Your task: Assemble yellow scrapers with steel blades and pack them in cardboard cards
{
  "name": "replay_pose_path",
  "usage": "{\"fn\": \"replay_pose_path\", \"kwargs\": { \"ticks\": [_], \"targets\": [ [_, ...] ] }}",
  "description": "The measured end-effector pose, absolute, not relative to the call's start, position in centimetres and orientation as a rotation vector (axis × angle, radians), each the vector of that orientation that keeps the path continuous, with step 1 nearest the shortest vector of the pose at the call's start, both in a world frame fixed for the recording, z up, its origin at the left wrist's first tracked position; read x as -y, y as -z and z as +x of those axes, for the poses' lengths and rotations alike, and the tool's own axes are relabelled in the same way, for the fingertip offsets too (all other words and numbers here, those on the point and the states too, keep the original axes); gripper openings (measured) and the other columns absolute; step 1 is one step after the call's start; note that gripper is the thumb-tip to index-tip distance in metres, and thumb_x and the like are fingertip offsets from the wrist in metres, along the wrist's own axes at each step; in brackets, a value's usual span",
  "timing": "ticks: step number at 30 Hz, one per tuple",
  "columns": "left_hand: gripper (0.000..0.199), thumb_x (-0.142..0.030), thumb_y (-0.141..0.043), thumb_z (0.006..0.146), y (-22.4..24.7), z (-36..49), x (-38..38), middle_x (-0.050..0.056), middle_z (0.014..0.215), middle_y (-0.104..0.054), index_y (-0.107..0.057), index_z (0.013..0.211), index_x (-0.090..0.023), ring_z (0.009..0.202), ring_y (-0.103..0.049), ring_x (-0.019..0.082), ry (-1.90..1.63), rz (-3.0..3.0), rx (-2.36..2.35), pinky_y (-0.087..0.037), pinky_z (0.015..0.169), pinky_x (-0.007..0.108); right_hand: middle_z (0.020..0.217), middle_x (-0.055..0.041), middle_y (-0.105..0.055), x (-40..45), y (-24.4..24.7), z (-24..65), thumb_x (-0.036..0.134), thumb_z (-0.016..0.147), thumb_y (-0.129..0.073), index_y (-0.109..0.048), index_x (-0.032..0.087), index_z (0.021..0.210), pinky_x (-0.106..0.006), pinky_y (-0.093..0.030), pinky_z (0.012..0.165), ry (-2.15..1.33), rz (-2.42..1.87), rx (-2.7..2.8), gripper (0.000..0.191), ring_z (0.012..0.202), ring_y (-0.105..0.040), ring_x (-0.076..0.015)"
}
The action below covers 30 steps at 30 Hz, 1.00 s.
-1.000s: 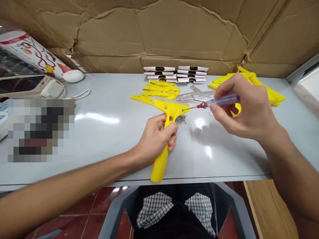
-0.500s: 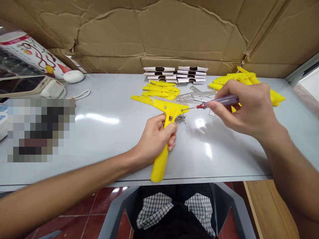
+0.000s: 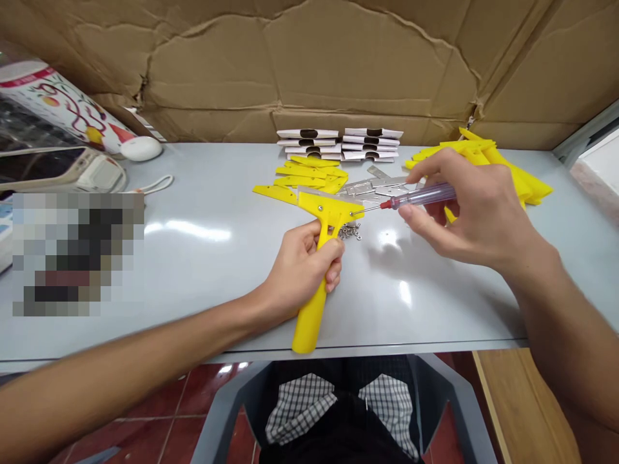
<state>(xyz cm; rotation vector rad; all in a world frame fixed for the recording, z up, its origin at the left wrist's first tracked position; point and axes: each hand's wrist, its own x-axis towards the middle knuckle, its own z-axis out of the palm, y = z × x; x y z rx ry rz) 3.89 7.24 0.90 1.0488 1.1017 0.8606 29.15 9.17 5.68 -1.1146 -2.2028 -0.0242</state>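
Left hand (image 3: pixel 312 261) closed around the handle of the scraper (image 3: pixel 311 316), over the tabletop (image 3: pixel 207 270), its head pointing away from the person. Right hand (image 3: pixel 476 209) curls thumb and fingers loosely about the screwdriver (image 3: pixel 425 195), tip right at a screw (image 3: pixel 351 214)! Nuts (image 3: pixel 352 231) sit just beside, metal plates (image 3: pixel 374 187) beyond.

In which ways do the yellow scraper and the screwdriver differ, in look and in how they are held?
The yellow scraper is opaque and broad-headed; the screwdriver has a see-through handle and thin shaft. The left hand wraps around the scraper's handle; the right hand holds the screwdriver with its fingers. The scraper's handle points down the picture, the screwdriver's rightward. Both are hand-held.
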Motion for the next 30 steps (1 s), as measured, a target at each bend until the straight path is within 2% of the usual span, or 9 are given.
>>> {"fn": "replay_pose_path", "kwargs": {
  "ticks": [4,6,9,11,17,20,26,28,30],
  "targets": [
    [0.023,-0.016,-0.070,0.085,-0.82,3.88,-7.25,-0.007,0.052,-0.051,-0.052,0.074,-0.023,0.041,-0.046,0.007,-0.871,1.039,-1.090,-0.039,0.040,0.020,0.082,-0.0002,-0.075,-8.86,-5.71,29.25,0.030,0.099,-0.073,-0.071,0.030,0.107,-0.038,-0.046,0.064,-0.071,-1.101,2.248,0.008,0.064,-0.065,-0.0213],
    [0.023,-0.015,-0.070,0.085,-0.78,3.83,-7.24,-0.006,0.052,-0.051,-0.052,0.073,-0.023,0.041,-0.047,0.007,-0.867,1.040,-1.087,-0.039,0.040,0.020,0.075,-0.0002,-0.073,-9.04,-5.53,29.38,0.035,0.102,-0.072,-0.072,0.028,0.103,-0.038,-0.044,0.063,-0.005,-1.124,2.249,0.007,0.062,-0.063,-0.0209],
    [0.024,-0.015,-0.069,0.085,-0.80,3.75,-7.22,-0.006,0.051,-0.051,-0.051,0.072,-0.023,0.041,-0.047,0.007,-0.859,1.059,-1.095,-0.040,0.041,0.021,0.061,0.0001,-0.064,-9.38,-5.31,29.49,0.046,0.104,-0.072,-0.073,0.025,0.092,-0.038,-0.037,0.058,0.143,-1.183,2.235,0.025,0.053,-0.054,-0.0197],
    [0.023,-0.015,-0.068,0.084,-0.87,3.74,-7.21,-0.006,0.050,-0.052,-0.051,0.071,-0.023,0.041,-0.048,0.008,-0.849,1.089,-1.093,-0.039,0.041,0.021,0.058,-0.0011,-0.063,-9.39,-5.39,29.46,0.051,0.106,-0.070,-0.072,0.026,0.085,-0.039,-0.037,0.058,0.176,-1.252,2.224,0.032,0.053,-0.055,-0.0213],
    [0.023,-0.016,-0.068,0.085,-0.94,3.92,-7.28,-0.006,0.050,-0.050,-0.051,0.072,-0.024,0.040,-0.046,0.008,-0.857,1.064,-1.095,-0.039,0.040,0.020,0.092,-0.0042,-0.080,-8.81,-5.96,29.43,0.037,0.102,-0.073,-0.073,0.030,0.108,-0.043,-0.052,0.070,0.003,-1.226,2.309,0.009,0.072,-0.071,-0.0262],
    [0.023,-0.016,-0.069,0.086,-0.84,3.93,-7.33,-0.006,0.051,-0.051,-0.051,0.073,-0.024,0.041,-0.047,0.008,-0.861,1.071,-1.097,-0.039,0.040,0.021,0.086,-0.0020,-0.080,-9.00,-5.68,29.61,0.038,0.102,-0.072,-0.073,0.030,0.103,-0.041,-0.050,0.067,0.041,-1.150,2.296,0.008,0.071,-0.072,-0.0247],
    [0.022,-0.016,-0.069,0.084,-0.90,3.88,-7.27,-0.006,0.050,-0.052,-0.052,0.073,-0.023,0.041,-0.047,0.008,-0.841,1.095,-1.097,-0.040,0.041,0.021,0.066,-0.0024,-0.073,-9.34,-5.49,29.70,0.052,0.106,-0.066,-0.077,0.030,0.091,-0.040,-0.044,0.064,0.106,-1.318,2.297,0.029,0.063,-0.067,-0.0256],
    [0.022,-0.016,-0.069,0.085,-0.94,3.90,-7.25,-0.006,0.050,-0.051,-0.052,0.073,-0.023,0.041,-0.047,0.008,-0.843,1.087,-1.092,-0.040,0.041,0.020,0.071,-0.0024,-0.075,-9.23,-5.73,29.65,0.050,0.104,-0.069,-0.078,0.030,0.095,-0.041,-0.047,0.066,0.075,-1.294,2.308,0.024,0.066,-0.069,-0.0261],
    [0.023,-0.016,-0.069,0.086,-0.97,3.92,-7.24,-0.006,0.050,-0.051,-0.051,0.073,-0.023,0.041,-0.047,0.008,-0.847,1.073,-1.088,-0.039,0.040,0.020,0.086,-0.0034,-0.081,-9.05,-5.98,29.57,0.043,0.101,-0.075,-0.078,0.030,0.105,-0.043,-0.051,0.069,-0.005,-1.232,2.329,0.014,0.073,-0.072,-0.0272]
  ]
}}
